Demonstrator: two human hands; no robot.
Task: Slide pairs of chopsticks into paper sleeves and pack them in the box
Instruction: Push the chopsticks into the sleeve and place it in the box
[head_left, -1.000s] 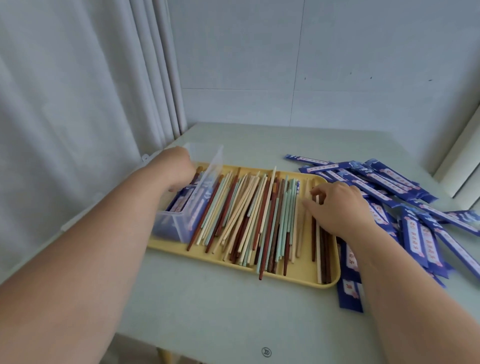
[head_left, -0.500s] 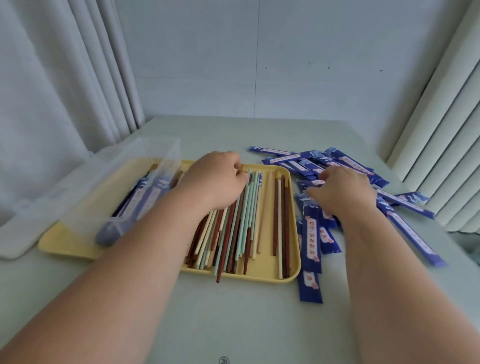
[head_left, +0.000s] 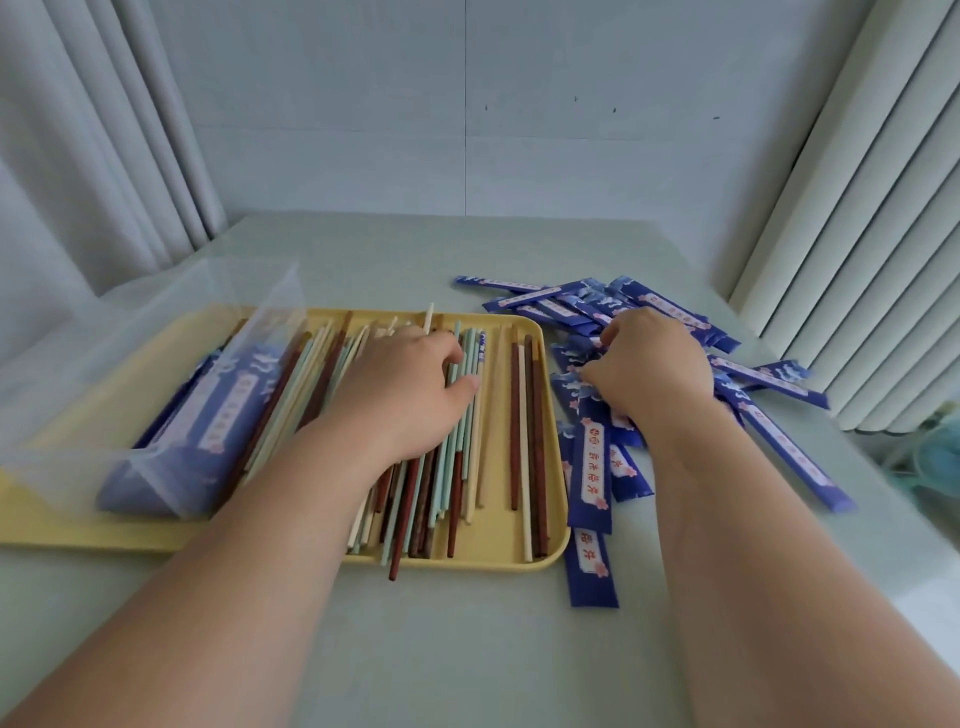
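A yellow tray (head_left: 498, 558) holds several loose chopsticks (head_left: 524, 441) in brown, cream and teal. My left hand (head_left: 410, 395) lies over the middle of them, fingers curled down and thumb against teal sticks. At the tray's left end stands a clear plastic box (head_left: 78, 457) with blue sleeved pairs (head_left: 218, 415) inside. Blue paper sleeves (head_left: 589, 467) lie in a loose pile on the table right of the tray. My right hand (head_left: 654, 364) sits on that pile with its fingers curled onto a sleeve; the fingertips are hidden.
The pale green table (head_left: 467, 649) runs to a white wall. Curtains (head_left: 104, 156) hang at the left and blinds (head_left: 857, 260) at the right. A teal object (head_left: 935, 457) sits past the table's right edge.
My left hand left the box and came onto the loose chopsticks. My right hand went from the tray's right side onto the sleeve pile. The view swung to the right.
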